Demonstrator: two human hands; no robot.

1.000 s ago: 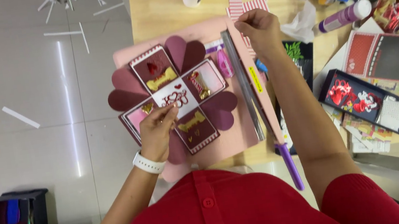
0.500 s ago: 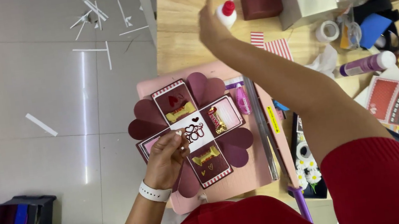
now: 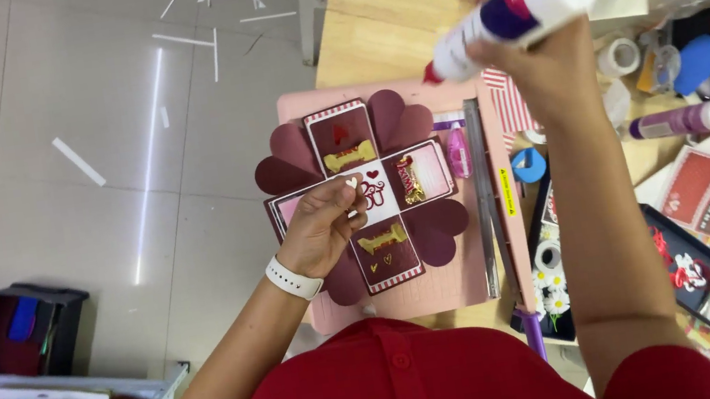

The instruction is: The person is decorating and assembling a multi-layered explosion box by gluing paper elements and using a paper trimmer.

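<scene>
Our right hand [image 3: 544, 62] grips a white glue bottle [image 3: 513, 6] up high. Our left hand [image 3: 326, 227] pinches a tiny heart [image 3: 352, 182] over the open card box [image 3: 363, 194] on the bench [image 3: 375, 11]. 4 flaps are decorated; the heart is not glued yet.

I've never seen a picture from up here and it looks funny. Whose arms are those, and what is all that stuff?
The camera sits on a person's head and looks down, so you see their own arms and red shirt. The right hand holds up a white glue bottle. The left hand, with a white wristband, pinches a tiny heart in its fingers over an unfolded dark red paper card with heart-shaped flaps. The card lies on a pink mat on a wooden table. Tape rolls, a purple glue stick and paper bits lie beside it.
</scene>
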